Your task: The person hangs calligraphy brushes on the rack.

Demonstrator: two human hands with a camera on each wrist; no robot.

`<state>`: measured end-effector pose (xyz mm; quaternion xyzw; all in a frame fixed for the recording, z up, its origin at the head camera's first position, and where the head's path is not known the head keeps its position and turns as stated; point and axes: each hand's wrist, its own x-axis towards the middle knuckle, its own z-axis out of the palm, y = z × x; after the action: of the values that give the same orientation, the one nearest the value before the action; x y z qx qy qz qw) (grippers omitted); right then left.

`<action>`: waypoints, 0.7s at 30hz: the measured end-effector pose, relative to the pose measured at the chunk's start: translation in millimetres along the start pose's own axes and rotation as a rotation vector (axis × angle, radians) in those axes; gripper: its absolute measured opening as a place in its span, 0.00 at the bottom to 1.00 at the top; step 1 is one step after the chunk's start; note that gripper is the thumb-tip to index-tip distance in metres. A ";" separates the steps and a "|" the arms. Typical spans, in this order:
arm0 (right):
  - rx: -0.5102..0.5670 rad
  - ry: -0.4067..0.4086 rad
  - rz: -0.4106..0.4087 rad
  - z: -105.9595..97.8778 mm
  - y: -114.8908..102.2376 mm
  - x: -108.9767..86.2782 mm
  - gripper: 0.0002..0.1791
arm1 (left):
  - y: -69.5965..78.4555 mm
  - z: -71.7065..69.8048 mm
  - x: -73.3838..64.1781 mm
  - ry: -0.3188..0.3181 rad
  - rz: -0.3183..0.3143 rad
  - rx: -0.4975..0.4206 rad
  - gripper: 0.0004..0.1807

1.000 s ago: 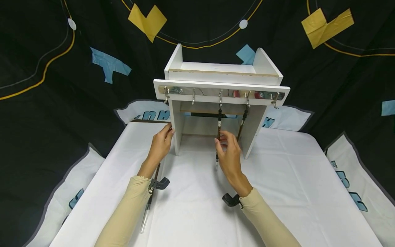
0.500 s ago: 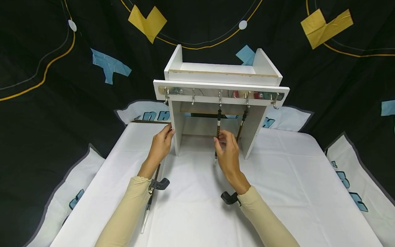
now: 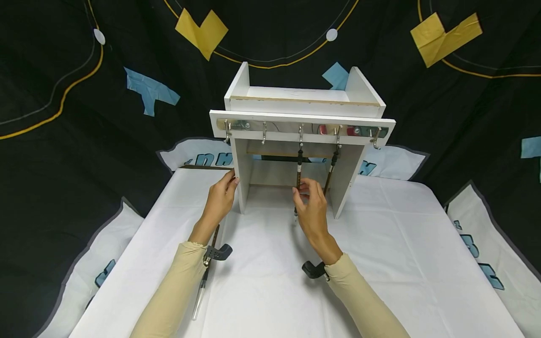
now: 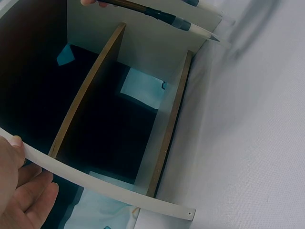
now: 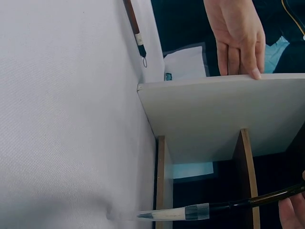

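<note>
A white wooden shelf unit [image 3: 350, 173] stands on the table, with a row of metal hooks [image 3: 301, 134] along its front rail. My left hand [image 3: 220, 195] grips the edge of its left side panel [image 5: 205, 114], thumb on one face and fingers on the other. From the middle hook hangs a calligraphy brush [image 3: 299, 174], bristles downward. My right hand [image 3: 313, 209] pinches its handle between thumb and fingers. The pale bristles with a dark tip [image 5: 164, 214] show in the right wrist view. Just right of it, a second brush [image 3: 331, 171] hangs from another hook, partly behind my right hand.
A third brush [image 3: 204, 278] with a clear cap lies on the white-covered table [image 3: 270, 281], beside my left forearm. Black cloth [image 3: 139, 188] with yellow and blue tape pieces hangs behind. Two hooks on the left and the one at far right carry nothing.
Almost nothing differs. My right wrist has shifted very slightly left, and the brush's lower end with it. Both hands keep their holds.
</note>
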<state>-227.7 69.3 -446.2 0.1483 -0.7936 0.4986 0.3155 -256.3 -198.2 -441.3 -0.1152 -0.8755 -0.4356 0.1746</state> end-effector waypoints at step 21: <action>0.010 0.002 0.004 -0.5 -0.7 -0.9 0.13 | 2.5 0.0 -0.1 -0.006 -0.022 -0.006 0.24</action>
<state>-226.5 69.3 -446.1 0.1478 -0.7911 0.5036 0.3143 -255.3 -196.7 -439.6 -0.1075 -0.8759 -0.4398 0.1671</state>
